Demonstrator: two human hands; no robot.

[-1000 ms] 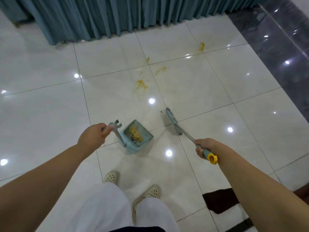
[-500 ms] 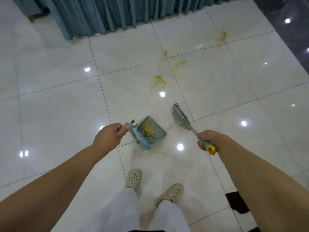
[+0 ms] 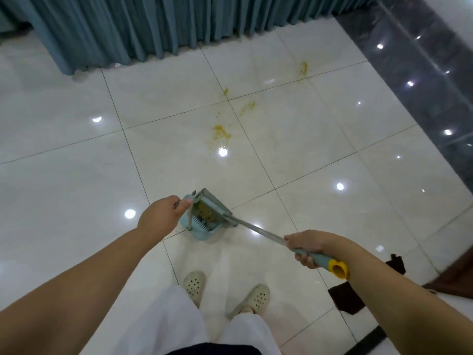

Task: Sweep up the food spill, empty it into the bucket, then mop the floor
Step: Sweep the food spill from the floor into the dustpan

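While gripping the upright handle of the dustpan (image 3: 202, 221), left hand (image 3: 160, 217) curled round the top of that handle, thumb over it. Pan on the white tile floor (image 3: 76, 196) just ahead of the feet, open mouth facing up-right toward the stains, swept-up food scraps (image 3: 204, 212) heaped inside behind the comb teeth. Right hand (image 3: 305, 245) wrapped tight round the broom (image 3: 258, 230) near its yellow end cap. Long axis of the broom running from lower right, at the hand, up-left to the pan; head laid along the pan's right edge, touching it. Yellow smears (image 3: 221, 133) on the tiles farther out, well apart from the pan, toward the teal curtain (image 3: 158, 24). Dark cloth (image 3: 346, 299) on the floor at the right.
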